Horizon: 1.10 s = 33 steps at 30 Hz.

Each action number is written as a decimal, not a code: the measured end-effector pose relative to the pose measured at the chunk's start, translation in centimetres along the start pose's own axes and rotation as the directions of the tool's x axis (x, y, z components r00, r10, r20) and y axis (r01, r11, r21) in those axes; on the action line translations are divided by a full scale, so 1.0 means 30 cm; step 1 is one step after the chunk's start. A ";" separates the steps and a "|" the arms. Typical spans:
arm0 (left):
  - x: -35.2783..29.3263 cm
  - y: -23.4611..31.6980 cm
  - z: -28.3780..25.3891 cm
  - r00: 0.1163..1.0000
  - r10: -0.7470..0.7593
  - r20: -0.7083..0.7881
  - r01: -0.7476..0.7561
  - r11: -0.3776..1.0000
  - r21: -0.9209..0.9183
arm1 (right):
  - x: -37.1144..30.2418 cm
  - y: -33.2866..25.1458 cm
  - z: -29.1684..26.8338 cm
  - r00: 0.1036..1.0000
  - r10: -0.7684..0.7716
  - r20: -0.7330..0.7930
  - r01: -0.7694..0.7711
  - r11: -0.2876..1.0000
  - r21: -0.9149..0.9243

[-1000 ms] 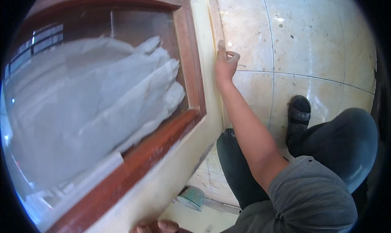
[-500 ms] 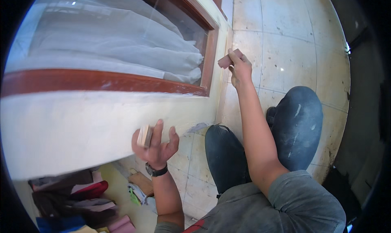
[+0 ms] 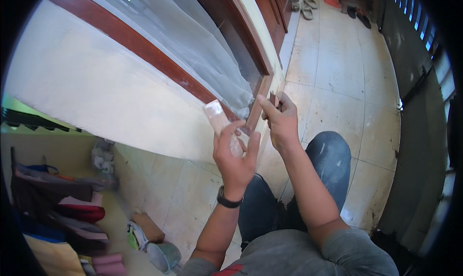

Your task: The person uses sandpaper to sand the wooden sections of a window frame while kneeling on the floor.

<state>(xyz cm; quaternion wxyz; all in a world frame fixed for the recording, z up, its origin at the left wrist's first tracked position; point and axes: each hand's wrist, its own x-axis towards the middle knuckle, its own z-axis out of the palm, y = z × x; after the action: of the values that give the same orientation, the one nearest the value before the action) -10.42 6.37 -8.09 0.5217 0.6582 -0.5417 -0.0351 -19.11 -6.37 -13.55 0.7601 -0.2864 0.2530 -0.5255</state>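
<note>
- Two bare hands are raised before a cream wall [image 3: 111,92]; the left hand [image 3: 235,156] curls partly round a pale block [image 3: 220,120], thumb standing apart; the right hand [image 3: 283,119] is nearly closed, pinching a small reddish-brown piece [image 3: 273,99] between thumb and fingers
- Pale block: it slants up and leftward out of the left hand, below the brown window frame [image 3: 144,54]; whether it touches the wall, I cannot tell; its far end looks shiny
- Its handling, as I judge it: light, stiff, perhaps slippery at that glossy end; best gripped along its long sides
- Reddish-brown piece: mostly hidden by the fingers; it seems thin and light; an edge pinch suits it
</note>
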 end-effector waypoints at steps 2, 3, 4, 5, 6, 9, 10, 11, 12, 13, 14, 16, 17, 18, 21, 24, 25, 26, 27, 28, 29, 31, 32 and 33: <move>-0.014 0.040 -0.057 0.959 0.277 -0.054 -0.268 0.954 0.133 | 0.029 0.072 -0.026 0.967 -0.243 -0.077 0.233 0.965 -0.118; -0.025 0.026 -0.120 0.949 0.311 -0.059 -0.299 0.941 0.156 | 0.052 0.101 -0.041 0.974 -0.208 -0.085 0.195 0.971 -0.134; -0.024 0.010 -0.170 0.927 0.352 -0.131 -0.331 0.931 0.153 | 0.070 0.134 -0.045 0.973 -0.212 -0.090 0.199 0.971 -0.136; -0.013 0.006 -0.222 0.897 0.393 -0.201 -0.364 0.916 0.168 | 0.084 0.161 -0.037 0.970 -0.224 -0.092 0.211 0.969 -0.127; 0.013 -0.007 -0.282 0.830 0.507 -0.232 -0.443 0.853 0.277 | 0.097 0.188 -0.029 0.968 -0.235 -0.092 0.224 0.968 -0.117; 0.100 -0.018 -0.476 0.685 0.687 -0.241 -0.480 0.675 0.560 | 0.082 0.241 0.055 0.969 -0.247 -0.018 0.245 0.967 -0.070; 0.136 0.000 -0.528 0.660 0.713 -0.235 -0.465 0.634 0.618 | 0.088 0.248 0.093 0.961 -0.275 0.017 0.275 0.960 -0.049; 0.173 0.025 -0.571 0.616 0.741 -0.268 -0.462 0.615 0.639 | 0.107 0.253 0.135 0.860 -0.506 0.058 0.507 0.841 -0.189; 0.201 0.052 -0.601 0.573 0.762 -0.302 -0.453 0.602 0.658 | 0.111 0.252 0.164 0.865 -0.496 0.074 0.501 0.848 -0.173; 0.220 0.067 -0.629 0.570 0.764 -0.303 -0.436 0.593 0.677 | 0.102 0.243 0.186 0.818 -0.567 0.102 0.573 0.784 -0.238; 0.240 0.083 -0.654 0.530 0.800 -0.283 -0.403 0.531 0.746 | 0.099 0.219 0.217 0.761 -0.634 0.137 0.642 0.707 -0.297; 0.289 0.089 -0.658 0.485 0.834 -0.262 -0.344 0.458 0.820 | 0.129 0.163 0.288 0.728 -0.663 0.176 0.685 0.690 -0.234; 0.349 0.086 -0.658 0.445 0.847 -0.289 -0.341 0.459 0.820 | 0.173 0.135 0.345 0.649 -0.730 0.212 0.760 0.612 -0.219; 0.401 0.078 -0.659 0.405 0.858 -0.317 -0.337 0.462 0.820 | 0.223 0.122 0.402 0.562 -0.789 0.247 0.826 0.526 -0.201; 0.477 0.087 -0.679 0.341 0.881 -0.329 -0.334 0.440 0.834 | 0.306 0.062 0.572 0.414 -0.850 0.325 0.908 0.410 -0.085; 0.532 0.130 -0.712 0.339 0.894 -0.292 -0.391 0.416 0.821 | 0.356 -0.028 0.735 0.323 -0.866 0.382 0.936 0.352 0.007; 0.527 0.135 -0.723 0.335 0.892 -0.303 -0.374 0.422 0.826 | 0.370 -0.058 0.762 0.266 -0.873 0.408 0.957 0.289 -0.004; 0.515 0.133 -0.737 0.370 0.866 -0.337 -0.363 0.468 0.806 | 0.374 -0.085 0.783 0.207 -0.878 0.432 0.975 0.224 -0.012; 0.507 0.142 -0.750 0.404 0.837 -0.368 -0.352 0.514 0.783 | 0.373 -0.094 0.800 0.201 -0.873 0.444 0.975 0.223 -0.002; 0.516 0.155 -0.750 0.394 0.834 -0.387 -0.347 0.525 0.778 | 0.381 -0.089 0.808 0.187 -0.885 0.427 0.979 0.205 -0.004; 0.525 0.170 -0.749 0.414 0.820 -0.395 -0.302 0.533 0.790 | 0.387 -0.088 0.810 0.173 -0.895 0.410 0.982 0.187 -0.007; 0.527 0.190 -0.759 0.424 0.808 -0.410 -0.253 0.540 0.803 | 0.369 -0.096 0.785 0.148 -0.877 0.458 0.989 0.145 -0.043; 0.525 0.196 -0.765 0.421 0.790 -0.446 -0.261 0.576 0.774 | 0.359 -0.097 0.768 0.137 -0.861 0.489 0.990 0.113 -0.079; 0.528 0.205 -0.764 0.414 0.782 -0.466 -0.265 0.593 0.760 | 0.350 -0.094 0.752 0.125 -0.862 0.491 0.992 0.105 -0.069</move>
<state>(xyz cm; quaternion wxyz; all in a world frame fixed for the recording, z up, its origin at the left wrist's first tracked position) 5.92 10.17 14.98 0.4520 0.5088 -0.4329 0.5912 -2.14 -13.25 3.52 0.2004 -0.6050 -0.0244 -0.7702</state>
